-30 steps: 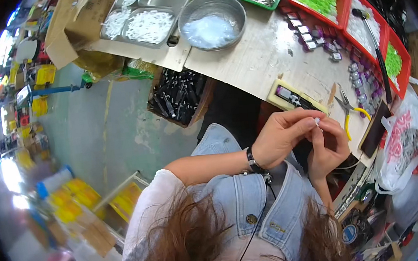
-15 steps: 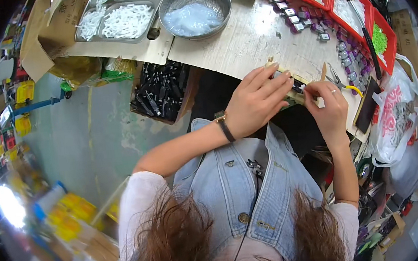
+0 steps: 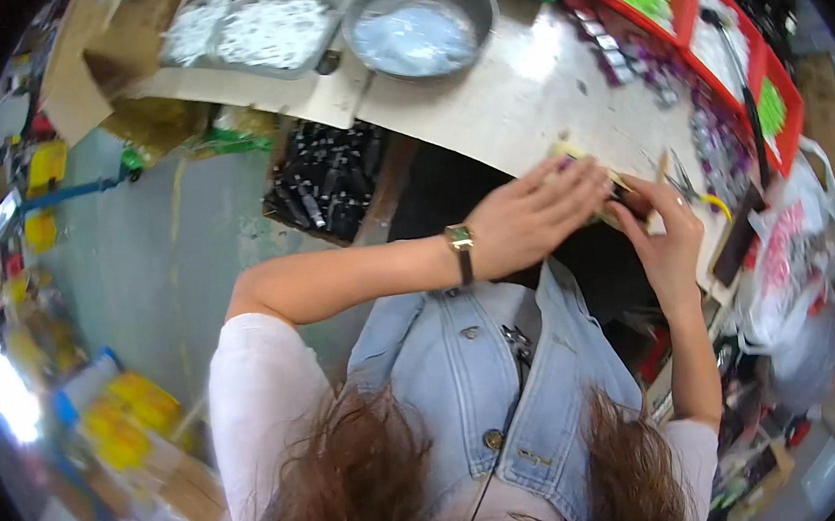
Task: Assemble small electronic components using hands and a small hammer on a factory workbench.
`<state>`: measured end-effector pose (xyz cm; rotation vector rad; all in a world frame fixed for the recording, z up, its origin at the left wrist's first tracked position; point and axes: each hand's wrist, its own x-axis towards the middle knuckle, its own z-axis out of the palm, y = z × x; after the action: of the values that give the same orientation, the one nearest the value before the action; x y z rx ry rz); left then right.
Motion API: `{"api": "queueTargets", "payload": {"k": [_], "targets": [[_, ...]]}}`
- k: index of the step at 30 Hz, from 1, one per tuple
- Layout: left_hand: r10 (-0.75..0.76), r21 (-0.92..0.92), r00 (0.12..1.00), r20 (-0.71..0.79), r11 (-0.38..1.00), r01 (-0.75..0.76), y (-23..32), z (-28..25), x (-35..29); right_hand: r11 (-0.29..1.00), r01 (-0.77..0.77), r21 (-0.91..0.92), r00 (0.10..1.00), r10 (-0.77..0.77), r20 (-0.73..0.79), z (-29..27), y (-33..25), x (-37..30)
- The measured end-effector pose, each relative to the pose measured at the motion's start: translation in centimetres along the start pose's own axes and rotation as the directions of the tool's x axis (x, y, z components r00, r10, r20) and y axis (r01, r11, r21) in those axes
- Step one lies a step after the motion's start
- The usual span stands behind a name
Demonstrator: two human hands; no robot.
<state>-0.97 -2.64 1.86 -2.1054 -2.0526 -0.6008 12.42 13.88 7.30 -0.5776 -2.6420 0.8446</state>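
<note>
At the front edge of the table, my left hand (image 3: 542, 216) lies flat, fingers stretched, over a narrow yellowish block (image 3: 568, 150). A bit of purple shows by its fingertips; what lies under the palm is hidden. My right hand (image 3: 668, 226) is closed in a pinch on a small dark part (image 3: 620, 191) at the block's right end. Motion blur hides the part's exact kind. Just right of this hand are a thin wooden stick (image 3: 665, 164) and pliers with a yellow handle (image 3: 716, 204).
Rows of small purple-and-silver pieces (image 3: 717, 136) line the table beside red trays (image 3: 688, 18) of green and white parts. A round metal bowl (image 3: 486, 28) and a metal tray (image 3: 294, 69) of white pieces stand at the back. Below left, a box (image 3: 329, 179) holds black parts.
My left hand has shifted right and a little down, closer to my right hand. The right fingers now meet the dark part at the block. The whole view has tilted slightly.
</note>
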Motion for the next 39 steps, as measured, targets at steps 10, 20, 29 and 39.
{"api": "queueTargets", "payload": {"k": [10,20,29,39], "targets": [[-0.442,0.081,0.769,-0.461,0.842,0.533,-19.1,-10.2,1.3,0.995,-0.073,0.064,0.993,0.066,0.102,0.4,-0.8,0.5],[-0.653,0.057,0.724,0.224,0.750,0.659,-27.2,-12.7,-3.9,0.993,-0.067,0.097,0.980,0.084,-0.181,-3.9,3.1,-1.8],[-0.670,-0.038,0.738,0.079,0.738,0.674,-27.3,-11.0,-3.5,0.607,-0.749,-0.264,0.638,0.555,-0.534,-27.5,28.0,-9.8],[-0.592,-0.050,0.806,-0.023,0.806,0.590,-28.3,-11.6,-4.8,0.730,-0.603,-0.322,0.797,0.570,-0.201,-29.8,44.0,-13.6]]}}
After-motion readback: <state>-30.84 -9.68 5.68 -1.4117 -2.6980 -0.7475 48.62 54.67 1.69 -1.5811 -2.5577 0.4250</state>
